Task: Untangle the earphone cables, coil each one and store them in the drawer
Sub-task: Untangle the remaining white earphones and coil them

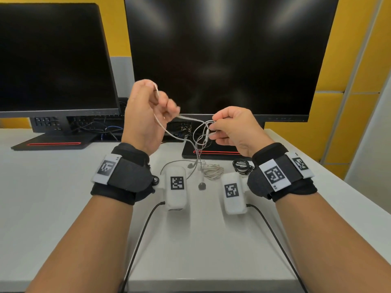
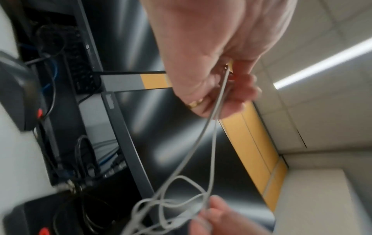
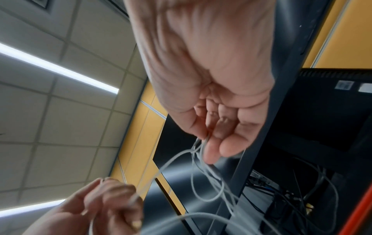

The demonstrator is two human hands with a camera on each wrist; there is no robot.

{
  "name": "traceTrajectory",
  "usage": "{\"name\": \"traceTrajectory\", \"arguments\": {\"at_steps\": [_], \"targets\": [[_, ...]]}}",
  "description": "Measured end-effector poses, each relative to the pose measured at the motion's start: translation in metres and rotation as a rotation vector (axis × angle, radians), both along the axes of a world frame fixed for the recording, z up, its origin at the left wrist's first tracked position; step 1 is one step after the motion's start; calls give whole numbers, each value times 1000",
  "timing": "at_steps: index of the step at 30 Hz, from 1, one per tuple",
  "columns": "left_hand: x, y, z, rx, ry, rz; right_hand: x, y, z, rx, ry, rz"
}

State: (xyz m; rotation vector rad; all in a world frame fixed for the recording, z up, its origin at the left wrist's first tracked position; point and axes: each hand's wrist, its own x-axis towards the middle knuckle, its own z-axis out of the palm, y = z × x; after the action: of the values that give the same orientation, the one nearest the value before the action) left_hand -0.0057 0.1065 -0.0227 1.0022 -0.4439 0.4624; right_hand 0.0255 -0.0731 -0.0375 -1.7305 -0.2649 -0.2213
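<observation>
**Two hands, one white tangle held up over the desk**

Both hands are raised in mid-frame of the head view, in front of the larger monitor [image 1: 230,58], probably so the loops hang free and can be read against the dark screen. The left hand [image 1: 146,115] is curled round a strand of the white earphone cable [image 1: 186,132] and lifted toward the upper left, drawing it out. The right hand [image 1: 234,129] pinches the knotted loops, anchoring them so the pull works on the tangle rather than dragging it along. An earbud [image 1: 202,186] dangles low, just over the white desk [image 1: 53,197].

Below the hands, a coiled white cable [image 1: 212,171] and a coiled black cable [image 1: 242,166] lie side by side on the desk, seemingly finished and waiting for storage. No drawer is visible.

Writing: the wrist straps carry square black-and-white markers with tiny letters, too small to read with confidence. A logo on a monitor bezel in the left wrist view is blurred.
</observation>
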Motion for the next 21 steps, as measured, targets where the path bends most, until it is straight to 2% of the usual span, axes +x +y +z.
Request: {"name": "traceTrajectory", "arguments": {"at_steps": [3, 4, 6, 7, 9, 12, 21], "targets": [[4, -4, 4, 210, 217, 185, -2, 1, 3, 120, -11, 43], [5, -5, 1, 359, 232, 284, -3, 1, 3, 145, -15, 58], [5, -8, -9, 723, 148, 418, -4, 3, 4, 171, -22, 96], [6, -9, -14, 866, 121, 436, -5, 4, 4, 175, -26, 114], [7, -9, -20, 1040, 164, 422, -6, 6, 4, 166, -41, 131], [9, -10, -18, 1098, 189, 423, -7, 7, 4, 147, -58, 138], [7, -14, -17, 1015, 6, 424, -7, 9, 0, -70, -127, 45]]}}
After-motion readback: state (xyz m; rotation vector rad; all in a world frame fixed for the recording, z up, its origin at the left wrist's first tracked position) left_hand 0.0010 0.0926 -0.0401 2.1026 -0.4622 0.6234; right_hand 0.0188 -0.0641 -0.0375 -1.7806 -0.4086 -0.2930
